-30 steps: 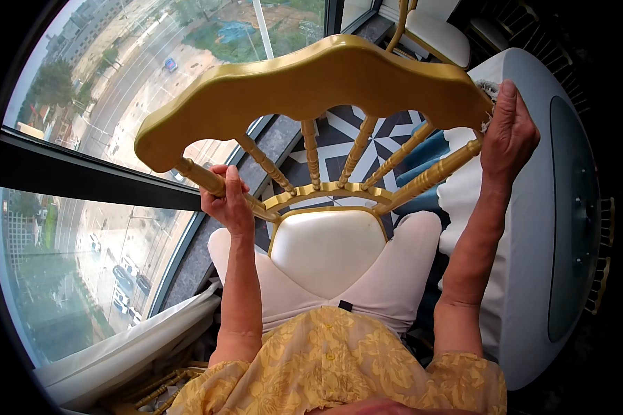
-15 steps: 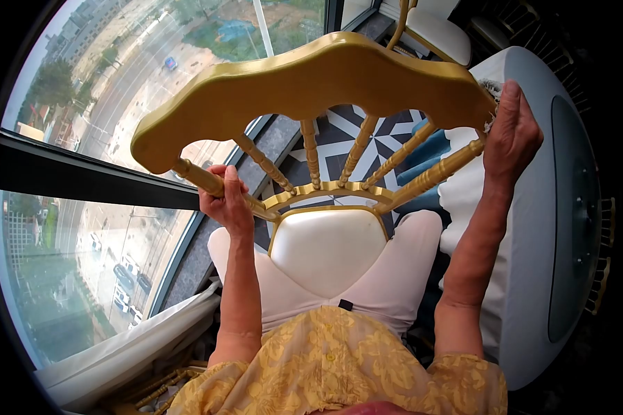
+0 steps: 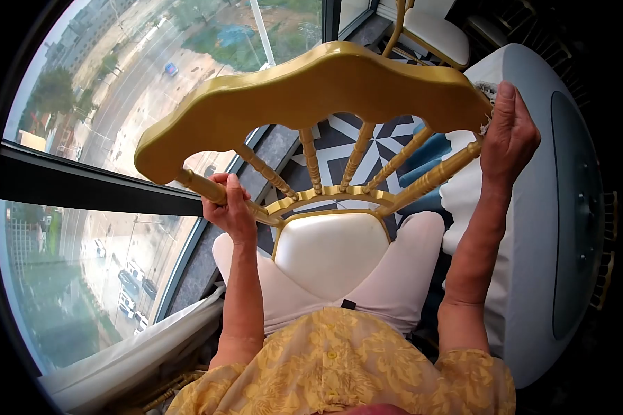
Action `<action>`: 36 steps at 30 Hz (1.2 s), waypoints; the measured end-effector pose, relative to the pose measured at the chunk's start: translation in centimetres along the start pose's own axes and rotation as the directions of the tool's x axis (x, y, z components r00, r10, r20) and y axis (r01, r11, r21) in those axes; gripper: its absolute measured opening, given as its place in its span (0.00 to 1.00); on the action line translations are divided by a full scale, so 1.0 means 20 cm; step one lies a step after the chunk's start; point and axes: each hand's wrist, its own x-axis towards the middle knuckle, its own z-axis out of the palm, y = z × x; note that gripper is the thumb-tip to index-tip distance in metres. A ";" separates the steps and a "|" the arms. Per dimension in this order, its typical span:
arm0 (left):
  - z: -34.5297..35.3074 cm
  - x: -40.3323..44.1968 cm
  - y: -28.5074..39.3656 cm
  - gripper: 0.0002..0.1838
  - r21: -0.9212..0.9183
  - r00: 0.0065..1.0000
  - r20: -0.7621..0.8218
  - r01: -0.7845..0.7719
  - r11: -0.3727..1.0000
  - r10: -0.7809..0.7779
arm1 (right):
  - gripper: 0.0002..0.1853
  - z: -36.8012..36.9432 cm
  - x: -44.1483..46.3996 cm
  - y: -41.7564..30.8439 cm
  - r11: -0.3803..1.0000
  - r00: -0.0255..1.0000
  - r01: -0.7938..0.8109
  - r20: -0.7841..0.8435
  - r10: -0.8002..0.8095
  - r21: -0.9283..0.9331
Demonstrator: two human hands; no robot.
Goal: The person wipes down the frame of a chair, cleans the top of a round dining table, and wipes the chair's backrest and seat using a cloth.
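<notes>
A gold chair (image 3: pixel 311 86) with a wavy top rail, turned spindles and a white seat pad (image 3: pixel 331 252) stands between my knees, its back towards my face. My left hand (image 3: pixel 230 207) is wrapped round the left post of the backrest. At the right end of the top rail, my right hand (image 3: pixel 509 135) presses a frayed whitish cloth (image 3: pixel 486 90) against the gold wood. Its fingers are together, and the cloth is mostly hidden behind the hand and rail.
A large window (image 3: pixel 145 76) with a dark frame fills the left side, above a white curtain (image 3: pixel 131 346). On the right stands a table (image 3: pixel 526 277) with a pale cloth. Another white-seated gold chair (image 3: pixel 436 34) is at the back. The floor (image 3: pixel 336 145) is patterned.
The left end of the chair's top rail sits slightly lower in view, and my left hand with it. My right hand has shifted very little and keeps its place at the rail's right end.
</notes>
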 end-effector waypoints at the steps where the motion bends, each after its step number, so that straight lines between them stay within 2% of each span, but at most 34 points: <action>1: 0.00 0.00 0.00 0.06 -0.012 1.000 0.011 -0.011 1.000 0.012 | 0.26 0.00 -0.01 0.02 1.000 1.000 -0.001 0.003 0.001 0.007; 6: -0.01 0.00 -0.04 0.05 0.012 0.998 0.006 -0.056 0.998 0.056 | 0.29 -0.01 -0.02 0.11 0.993 0.992 -0.088 0.086 0.094 -0.076; 7: -0.01 0.00 -0.04 0.06 -0.009 0.999 -0.002 -0.047 0.999 0.047 | 0.30 0.01 -0.03 0.10 0.996 0.999 -0.041 -0.010 0.041 -0.082; 8: 0.01 -0.01 -0.04 0.05 0.009 0.998 -0.041 -0.047 0.999 0.047 | 0.30 0.02 -0.03 0.10 0.995 0.999 -0.037 -0.004 0.037 -0.095; 10: 0.01 0.00 -0.04 0.05 -0.006 0.999 -0.032 -0.019 1.000 0.019 | 0.29 0.03 -0.02 0.08 0.976 0.977 -0.204 -0.082 0.198 -0.079; 11: 0.02 0.00 -0.03 0.05 -0.022 0.998 -0.048 -0.027 0.999 0.026 | 0.30 0.02 -0.01 0.09 0.966 0.972 -0.236 -0.040 0.233 -0.104; 14: 0.02 0.01 -0.05 0.04 -0.030 0.997 -0.042 -0.068 0.997 0.066 | 0.30 0.00 -0.02 0.14 0.963 0.975 -0.222 -0.027 0.221 -0.155; 16: 0.01 0.00 -0.03 0.05 -0.035 0.999 -0.019 -0.028 0.999 0.027 | 0.30 -0.01 -0.06 0.15 0.983 0.991 -0.107 0.063 0.117 -0.150; 18: 0.01 0.01 -0.04 0.05 -0.038 0.999 -0.019 -0.033 0.999 0.033 | 0.28 0.03 -0.03 0.07 0.981 0.997 -0.060 -0.061 0.050 -0.183; 20: 0.01 0.00 -0.04 0.04 -0.032 0.998 -0.037 -0.050 0.998 0.049 | 0.29 0.02 -0.03 0.08 0.981 0.999 -0.016 -0.043 0.008 -0.191; 26: 0.01 0.01 -0.04 0.05 -0.033 0.997 -0.048 -0.070 0.997 0.069 | 0.29 0.02 -0.02 0.09 0.995 1.000 0.009 -0.019 -0.011 -0.101; 30: 0.01 0.00 -0.03 0.07 -0.035 0.997 -0.040 -0.063 0.997 0.062 | 0.30 0.01 -0.03 0.10 0.993 0.999 -0.031 0.013 0.033 -0.117; 36: -0.01 0.00 -0.02 0.08 -0.074 1.000 -0.008 0.002 0.997 -0.003 | 0.28 0.01 -0.02 0.08 0.994 0.997 -0.071 0.027 0.074 -0.078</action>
